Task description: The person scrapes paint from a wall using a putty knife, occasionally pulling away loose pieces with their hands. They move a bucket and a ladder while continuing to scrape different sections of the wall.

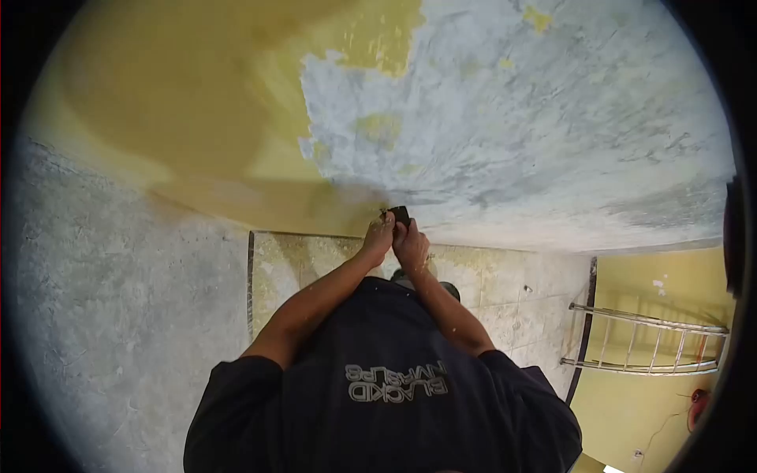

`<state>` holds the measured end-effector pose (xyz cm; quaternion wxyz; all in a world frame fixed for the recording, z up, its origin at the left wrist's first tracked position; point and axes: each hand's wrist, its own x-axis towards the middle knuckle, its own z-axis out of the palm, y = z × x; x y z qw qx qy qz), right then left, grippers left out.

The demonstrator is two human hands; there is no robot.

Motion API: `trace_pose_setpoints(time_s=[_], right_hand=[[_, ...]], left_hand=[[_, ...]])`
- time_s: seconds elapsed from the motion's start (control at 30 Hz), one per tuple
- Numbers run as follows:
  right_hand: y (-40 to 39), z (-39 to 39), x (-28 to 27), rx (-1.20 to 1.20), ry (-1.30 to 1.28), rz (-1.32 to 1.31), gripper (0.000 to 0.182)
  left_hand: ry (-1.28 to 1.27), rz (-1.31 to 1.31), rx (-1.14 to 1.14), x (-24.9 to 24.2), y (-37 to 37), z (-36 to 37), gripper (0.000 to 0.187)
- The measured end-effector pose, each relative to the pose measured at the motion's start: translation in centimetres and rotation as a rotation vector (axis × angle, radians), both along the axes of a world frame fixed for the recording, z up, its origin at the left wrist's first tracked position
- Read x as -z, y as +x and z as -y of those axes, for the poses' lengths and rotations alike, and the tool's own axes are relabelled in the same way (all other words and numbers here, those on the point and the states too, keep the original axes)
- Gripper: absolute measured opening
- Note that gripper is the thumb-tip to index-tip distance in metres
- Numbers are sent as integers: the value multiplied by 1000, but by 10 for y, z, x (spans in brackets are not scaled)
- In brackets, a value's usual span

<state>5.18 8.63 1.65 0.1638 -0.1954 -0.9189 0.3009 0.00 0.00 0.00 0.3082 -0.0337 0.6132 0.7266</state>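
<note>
The person holds both hands in front of the chest, close together, and between them there is a small dark tool [400, 214]. The grip of the right hand [412, 248] is closed on this tool: the fingers are bent, and the dark upper end comes out above them. The left hand [380, 235] is just beside, also with bent fingers, and its grip is closed on the left side of the same tool. How each finger lies is too small to tell. The tool is in front of the lower part of the wall, near the border between the yellow paint [197, 94] and the bare grey patch [520, 118]; whether its edge touches the wall, I cannot tell. The border is uneven, and some small yellow spots lie inside the grey. Both forearms are bare and come together toward the tool, out of the short sleeves of a dark shirt [394, 426], which has pale letters on its front. Under the hands there is a stained floor [489, 299], with thin lines between its tiles. At the left there is a rough grey surface [134, 315]. At the right, well apart from the hands, a metal ladder [650, 322] is in front of another yellow wall [623, 402], and near it there is a red thing [698, 410].
</note>
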Motion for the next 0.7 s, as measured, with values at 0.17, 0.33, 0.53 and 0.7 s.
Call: trace_pose_setpoints(time_s=[0.17, 0.33, 0.53, 0.7], right_hand=[[39, 6, -6, 9, 83, 133, 26], [24, 22, -1, 83, 150, -7, 26], [10, 18, -16, 33, 90, 64, 24], [35, 18, -9, 38, 29, 111, 22]], left_hand=[[146, 268, -26, 1, 36, 7, 39], [-49, -92, -150, 9, 25, 11, 42], [-1, 24, -17, -9, 7, 12, 42], [21, 91, -4, -5, 24, 9, 43]])
